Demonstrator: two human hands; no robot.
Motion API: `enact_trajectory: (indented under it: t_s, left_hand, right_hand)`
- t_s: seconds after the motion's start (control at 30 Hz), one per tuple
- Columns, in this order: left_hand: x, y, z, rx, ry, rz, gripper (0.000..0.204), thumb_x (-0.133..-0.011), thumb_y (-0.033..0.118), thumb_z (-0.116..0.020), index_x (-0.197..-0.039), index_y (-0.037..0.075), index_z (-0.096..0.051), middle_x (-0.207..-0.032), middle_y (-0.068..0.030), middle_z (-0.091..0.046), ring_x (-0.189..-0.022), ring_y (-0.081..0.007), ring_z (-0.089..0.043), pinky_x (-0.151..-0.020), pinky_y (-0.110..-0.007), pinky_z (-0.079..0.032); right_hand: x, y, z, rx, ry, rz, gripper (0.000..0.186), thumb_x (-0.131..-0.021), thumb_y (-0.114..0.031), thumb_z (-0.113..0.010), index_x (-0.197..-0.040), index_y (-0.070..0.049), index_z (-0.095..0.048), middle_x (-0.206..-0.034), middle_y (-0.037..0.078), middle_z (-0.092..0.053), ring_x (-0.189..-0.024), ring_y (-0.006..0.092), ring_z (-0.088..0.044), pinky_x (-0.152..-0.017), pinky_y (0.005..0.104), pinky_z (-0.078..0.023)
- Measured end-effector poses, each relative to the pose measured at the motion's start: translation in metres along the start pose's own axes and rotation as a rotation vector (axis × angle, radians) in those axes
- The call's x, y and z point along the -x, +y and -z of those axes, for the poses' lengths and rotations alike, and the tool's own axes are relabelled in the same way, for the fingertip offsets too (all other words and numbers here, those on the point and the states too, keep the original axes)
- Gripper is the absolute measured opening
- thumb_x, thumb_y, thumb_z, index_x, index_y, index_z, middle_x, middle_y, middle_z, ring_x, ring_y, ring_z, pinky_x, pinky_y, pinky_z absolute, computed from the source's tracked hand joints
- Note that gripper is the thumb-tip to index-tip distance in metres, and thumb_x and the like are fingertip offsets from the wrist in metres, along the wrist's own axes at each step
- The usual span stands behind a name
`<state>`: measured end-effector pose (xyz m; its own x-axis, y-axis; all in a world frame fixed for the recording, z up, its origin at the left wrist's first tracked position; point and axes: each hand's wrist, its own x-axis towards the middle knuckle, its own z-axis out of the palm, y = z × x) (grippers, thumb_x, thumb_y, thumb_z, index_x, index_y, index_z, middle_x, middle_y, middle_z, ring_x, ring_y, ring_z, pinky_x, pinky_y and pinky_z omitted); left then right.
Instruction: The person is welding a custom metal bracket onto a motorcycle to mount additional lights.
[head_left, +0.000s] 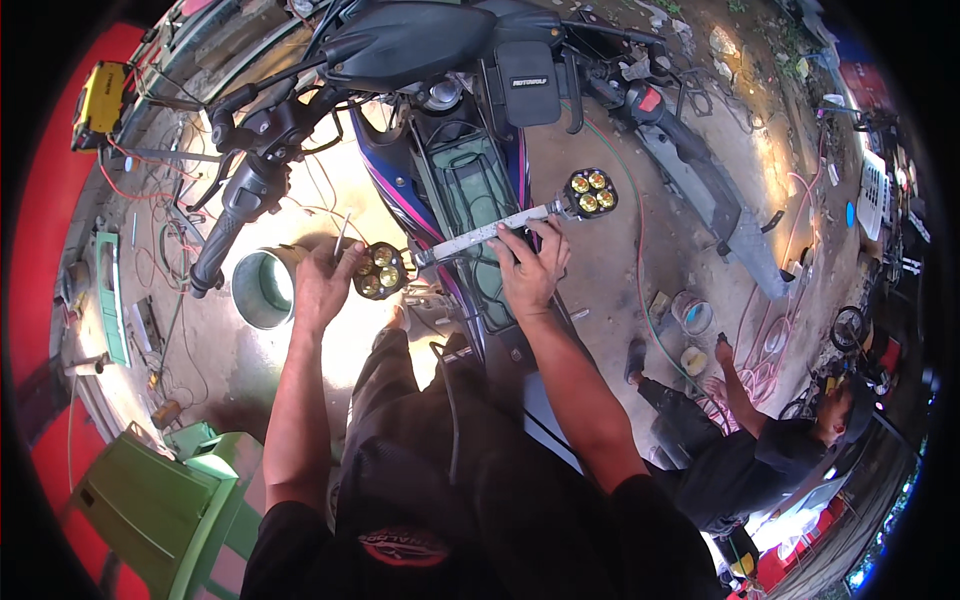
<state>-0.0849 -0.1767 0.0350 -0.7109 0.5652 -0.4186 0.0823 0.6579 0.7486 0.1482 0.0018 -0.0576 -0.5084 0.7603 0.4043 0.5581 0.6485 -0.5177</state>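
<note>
A pale, scuffed metal bar [485,237] lies across the narrow frame of a motorcycle [430,160]. At its left end is a round black LED lamp [380,283] with several yellow lenses; a matching lamp [591,192] sits at the right end. My left hand [322,285] is closed beside the left lamp, thumb against its edge. A thin pointed rod [343,233] sticks up from between those fingers; its kind cannot be made out. My right hand [530,268] grips the bar near its right part, thumb and fingers around it.
The handlebar grip [222,240] juts out at the left, near a round bucket [264,290]. A green plastic case [150,500] stands lower left. At the right are a long grey motorcycle part [700,180], hoses, a small can [692,312] and a seated person [760,460].
</note>
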Motion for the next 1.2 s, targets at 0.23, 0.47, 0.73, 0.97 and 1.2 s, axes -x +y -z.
enact_trajectory:
  t_s: [0.23,0.47,0.73,0.97,1.2]
  left_hand:
    - [0.014,-0.023,-0.005,0.121,-0.09,0.115,0.051,-0.095,0.042,-0.07,-0.121,-0.002,-0.067,-0.097,-0.0101,-0.072,-0.09,-0.0152,-0.063,-0.082,-0.03,-0.049]
    - [0.017,-0.026,-0.008,0.201,-0.132,0.166,0.055,-0.094,0.041,-0.071,-0.127,-0.002,-0.063,-0.104,-0.0137,-0.071,-0.098,-0.0184,-0.064,-0.089,-0.033,-0.049]
    - [0.019,-0.03,-0.013,0.186,-0.062,0.092,0.049,-0.093,0.044,-0.071,-0.119,0.002,-0.067,-0.082,-0.0016,-0.064,-0.061,-0.007,-0.044,-0.055,-0.026,-0.037]
    - [0.016,-0.038,-0.02,0.211,-0.104,0.153,0.053,-0.092,0.038,-0.072,-0.126,-0.001,-0.064,-0.103,-0.0144,-0.071,-0.095,-0.0192,-0.064,-0.087,-0.033,-0.049]
    - [0.02,-0.039,-0.029,0.288,-0.038,0.064,0.05,-0.094,0.034,-0.07,-0.126,-0.003,-0.063,-0.104,-0.0144,-0.071,-0.096,-0.019,-0.064,-0.088,-0.033,-0.048]
  right_hand:
    - [0.0,0.0,0.0,-0.005,0.012,0.024,0.034,-0.07,-0.026,-0.088,-0.103,-0.029,-0.078,-0.118,0.001,-0.056,-0.127,0.0359,-0.047,-0.102,0.0506,-0.037]
    - [0.003,0.004,-0.004,0.01,0.014,0.033,0.035,-0.071,-0.027,-0.087,-0.105,-0.03,-0.078,-0.119,0.001,-0.056,-0.126,0.0353,-0.048,-0.102,0.0505,-0.037]
    - [0.002,0.003,-0.006,0.017,0.027,0.027,0.032,-0.072,-0.028,-0.086,-0.103,-0.03,-0.079,-0.118,0.001,-0.057,-0.126,0.0339,-0.048,-0.102,0.0497,-0.037]
    - [0.001,0.001,-0.004,0.021,0.035,0.016,0.031,-0.071,-0.03,-0.087,-0.101,-0.03,-0.079,-0.117,0.0,-0.058,-0.125,0.0335,-0.049,-0.101,0.0485,-0.039]
    - [0.002,0.002,-0.003,0.04,0.064,0.019,0.03,-0.07,-0.03,-0.087,-0.099,-0.031,-0.078,-0.116,0.001,-0.058,-0.124,0.0347,-0.049,-0.1,0.0499,-0.04]
